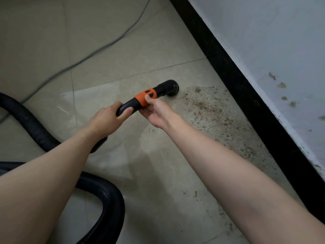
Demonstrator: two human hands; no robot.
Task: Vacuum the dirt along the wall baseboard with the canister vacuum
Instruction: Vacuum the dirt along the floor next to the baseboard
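A black vacuum handle tube with an orange collar (145, 97) points toward the wall, and its black round nozzle (170, 88) sits on the tiled floor. My left hand (108, 118) grips the black tube behind the collar. My right hand (155, 111) holds the orange collar from below, thumb on top. Brown gritty dirt (209, 110) spreads over the tile just right of the nozzle and runs along the black baseboard (246, 95). The ribbed black hose (35, 127) leaves the handle to the left and loops under my left arm.
A grey power cord (98, 50) snakes across the beige tiles at the upper left. The pale wall (281, 50) above the baseboard has brown stains. More scattered dirt (195, 192) lies near my right forearm. The hose loop (112, 205) lies at the bottom left.
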